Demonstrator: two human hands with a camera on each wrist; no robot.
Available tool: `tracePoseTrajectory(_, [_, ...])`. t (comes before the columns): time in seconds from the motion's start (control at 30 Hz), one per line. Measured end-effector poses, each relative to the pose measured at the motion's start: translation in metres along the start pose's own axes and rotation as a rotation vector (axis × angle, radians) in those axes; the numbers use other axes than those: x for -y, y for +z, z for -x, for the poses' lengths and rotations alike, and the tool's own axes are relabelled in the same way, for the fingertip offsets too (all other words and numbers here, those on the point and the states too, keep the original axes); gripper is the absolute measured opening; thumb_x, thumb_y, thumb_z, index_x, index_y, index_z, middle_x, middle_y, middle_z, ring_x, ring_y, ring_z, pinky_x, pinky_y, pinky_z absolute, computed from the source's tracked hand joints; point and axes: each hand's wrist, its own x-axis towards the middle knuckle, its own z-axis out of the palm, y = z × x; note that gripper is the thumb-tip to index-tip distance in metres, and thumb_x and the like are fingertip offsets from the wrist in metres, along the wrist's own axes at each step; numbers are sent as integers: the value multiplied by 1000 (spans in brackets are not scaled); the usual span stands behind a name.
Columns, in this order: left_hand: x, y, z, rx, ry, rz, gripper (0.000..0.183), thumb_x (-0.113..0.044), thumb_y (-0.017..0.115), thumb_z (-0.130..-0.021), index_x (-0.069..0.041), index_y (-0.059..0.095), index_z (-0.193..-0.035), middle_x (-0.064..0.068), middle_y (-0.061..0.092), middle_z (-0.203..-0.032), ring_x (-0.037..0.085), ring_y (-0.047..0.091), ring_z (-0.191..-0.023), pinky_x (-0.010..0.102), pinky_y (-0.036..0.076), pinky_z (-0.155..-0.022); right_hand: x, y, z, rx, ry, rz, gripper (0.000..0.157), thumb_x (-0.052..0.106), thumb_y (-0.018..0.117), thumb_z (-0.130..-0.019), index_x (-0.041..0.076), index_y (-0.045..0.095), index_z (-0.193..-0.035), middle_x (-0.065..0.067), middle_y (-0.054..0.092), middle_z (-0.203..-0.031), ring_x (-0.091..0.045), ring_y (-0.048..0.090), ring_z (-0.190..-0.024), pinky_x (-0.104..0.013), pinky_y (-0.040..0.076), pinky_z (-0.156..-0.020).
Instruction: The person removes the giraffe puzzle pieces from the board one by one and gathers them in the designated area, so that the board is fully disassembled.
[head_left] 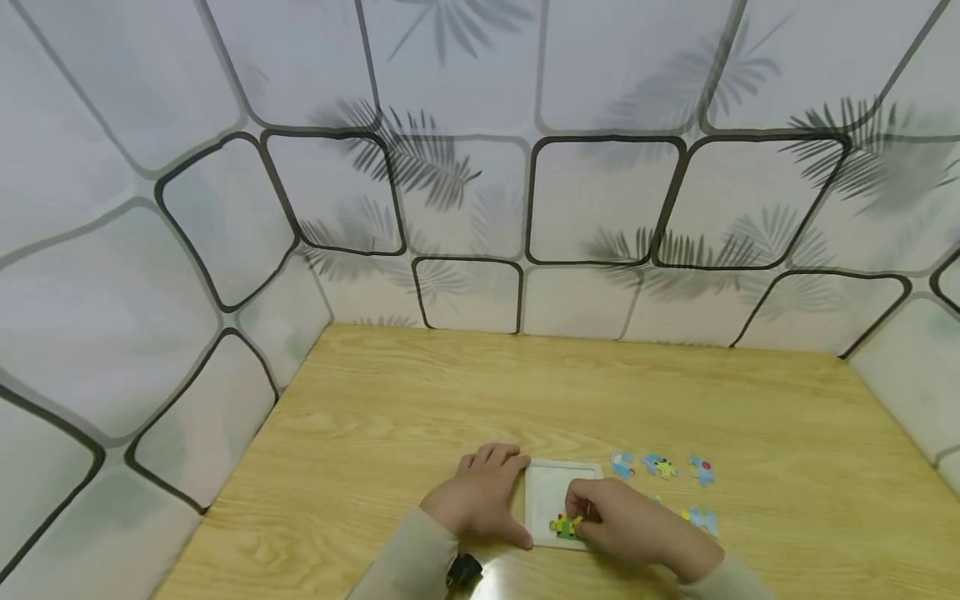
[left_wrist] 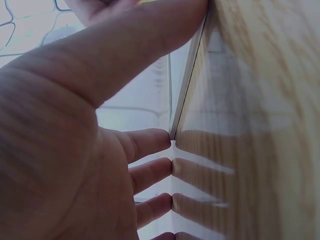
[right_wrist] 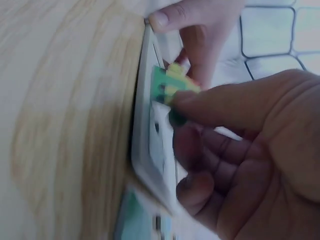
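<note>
A shallow white puzzle tray lies on the wooden table. My left hand is spread along its left side, thumb near the lower left corner and index finger near the upper left corner. In the left wrist view, the fingertips meet the table surface. Over the tray's lower part, my right hand pinches a green and yellow jigsaw piece between thumb and fingers. The right wrist view shows that piece tilted inside the tray's rim, the thumb on its near edge.
Loose blue jigsaw pieces lie right of the tray, among them one with a red spot and a pale blue one; my right hand partly hides others. A black object shows by my left wrist. Patterned fabric walls enclose the table's back and sides.
</note>
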Motion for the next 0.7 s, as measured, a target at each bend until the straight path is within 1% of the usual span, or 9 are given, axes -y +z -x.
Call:
tracePoseTrajectory(0.1, [-1,-1,-2,-2,16,-22,105,-61,84,-70,-17,40,-154,3,34,-158,24,27,-146,48,26,-117,-8,-13,16,-31,-6,-60,11,14,68,-96,15,62,-105,9,60,-85,-3,55,-70,-25,51,-60])
tracePoseTrajectory(0.2, [-1,-3,-3,-4,23,-34,105,-62,84,-71,-17,39,-154,2,33,-158,25,26,-147,49,26,-117,-18,-32,36,-55,16,-85,18,19,65,-99,13,63,-115,6,62,-89,-5,57,-74,-26,51,-63])
tracePoseTrajectory(0.23, [-1,-4,-3,0,20,-30,105,-62,84,-71,-17,38,-155,2,32,-159,25,26,-147,49,26,-117,-22,-38,43,-57,25,-85,18,19,64,-99,12,64,-116,5,62,-89,-5,57,-74,-26,51,-62])
tracePoseTrajectory(0.33, [0,-5,-3,15,10,-14,106,-61,85,-71,-17,38,-155,3,31,-160,25,24,-148,50,25,-117,-34,-54,62,-32,90,-86,15,19,62,-101,12,67,-113,5,63,-85,-4,54,-70,-27,48,-60])
tracePoseTrajectory(0.4, [1,-5,-2,20,9,-4,106,-60,85,-71,-17,37,-155,3,30,-160,26,24,-148,51,25,-117,-41,-61,72,-16,133,-68,10,17,62,-100,12,68,-106,5,62,-82,-4,53,-68,-27,46,-59])
tracePoseTrajectory(0.47, [2,-6,-2,19,9,1,106,-60,85,-71,-16,37,-156,3,30,-160,26,24,-148,51,25,-117,-47,-63,78,-10,169,-29,5,16,65,-98,14,68,-99,6,62,-81,-3,52,-67,-27,45,-58])
tracePoseTrajectory(0.53, [3,-5,-1,20,8,8,107,-60,85,-71,-16,36,-156,4,30,-160,27,23,-148,52,24,-117,-51,-62,79,-9,183,-5,2,14,67,-95,14,68,-94,7,63,-83,-3,51,-68,-26,45,-59])
tracePoseTrajectory(0.6, [3,-4,-1,22,7,16,107,-60,84,-71,-16,36,-156,4,30,-161,27,23,-148,52,24,-117,-54,-57,79,-16,182,28,5,12,68,-93,15,67,-90,8,62,-83,-2,50,-68,-26,44,-59])
tracePoseTrajectory(0.7, [3,0,-1,28,15,35,106,-60,84,-72,-16,37,-156,5,30,-161,28,23,-148,53,24,-117,-56,-49,77,-12,185,36,10,8,67,-91,16,66,-86,9,59,-79,-2,46,-64,-25,41,-56])
